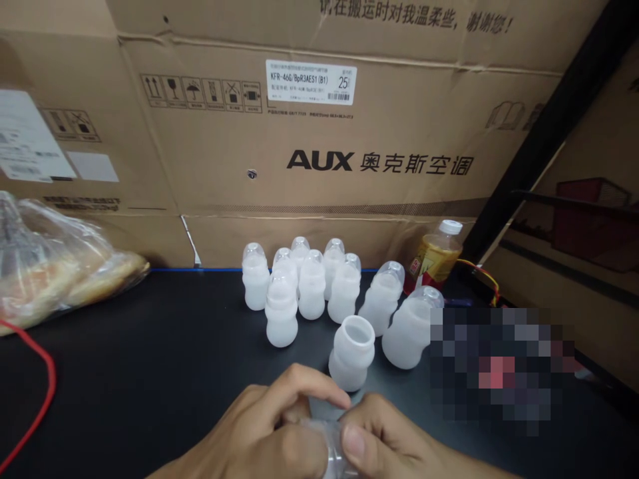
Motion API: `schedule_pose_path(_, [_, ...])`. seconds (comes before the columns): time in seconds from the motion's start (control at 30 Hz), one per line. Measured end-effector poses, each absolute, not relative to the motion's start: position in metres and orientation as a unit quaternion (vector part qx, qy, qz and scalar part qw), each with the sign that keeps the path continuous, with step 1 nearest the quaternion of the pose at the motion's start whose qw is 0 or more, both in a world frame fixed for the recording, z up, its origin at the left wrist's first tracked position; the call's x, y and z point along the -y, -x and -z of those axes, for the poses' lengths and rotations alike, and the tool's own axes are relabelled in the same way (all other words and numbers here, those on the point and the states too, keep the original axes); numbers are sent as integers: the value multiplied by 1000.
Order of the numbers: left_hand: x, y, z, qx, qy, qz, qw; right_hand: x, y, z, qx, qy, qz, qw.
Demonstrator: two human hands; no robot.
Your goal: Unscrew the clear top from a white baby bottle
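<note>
Left hand [259, 432] and right hand [394, 442] fingers both clamped on clear cap [332, 446], just near of uncapped white bottle [352, 352] on surface [150, 372]

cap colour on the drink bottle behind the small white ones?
White cap, on the drink bottle with the red and yellow label; head view.

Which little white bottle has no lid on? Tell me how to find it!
Start at the big cardboard box behind the black table. In front of it stands a bunch of little white bottles. The open bottle is the one nearest the two hands: its mouth is a bare round hole, while all the others wear clear caps.
</note>
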State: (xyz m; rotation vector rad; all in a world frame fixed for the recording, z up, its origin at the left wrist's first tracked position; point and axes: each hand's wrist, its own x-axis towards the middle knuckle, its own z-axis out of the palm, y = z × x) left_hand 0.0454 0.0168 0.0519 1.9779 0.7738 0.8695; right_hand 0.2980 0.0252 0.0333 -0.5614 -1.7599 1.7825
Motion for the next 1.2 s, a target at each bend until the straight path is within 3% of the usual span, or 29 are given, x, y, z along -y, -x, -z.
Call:
schedule_pose_path(0.13, [-22, -51, -57, -383, -722, -278, 504, -21, -298, -45, 651, 214, -674, 276])
schedule_pose_path(0.27, [-23, -62, -55, -416, -652, -237, 588, -16, -297, -64, 710, 302, -573, 276])
schedule_pose_path(0.4, [-25, -62, -49, -337, -701, -267, 569, -17, -295, -65, 773, 312, -488, 261])
schedule_pose_path(0.6, [-29, -66, -35, -194, -739, -428, 482, -23, -298, -45, 779, 339, -395, 350])
schedule_pose_path(0.7, [-31, -69, -28, -153, -713, -452, 514, -23, -303, -42, 779, 297, -402, 380])
schedule_pose_path(0.9, [-27, -70, -21, -196, -580, -385, 690, -17, -300, -30, 845, 307, -98, 427])
schedule_pose_path(1.07, [-35, -70, 6, -135, -624, -425, 641, -16, -298, -20, 840, 317, 2, 441])
schedule_pose_path(1.2, [-35, -65, -10, -149, -678, -436, 572, -17, -298, -18, 825, 334, -6, 455])
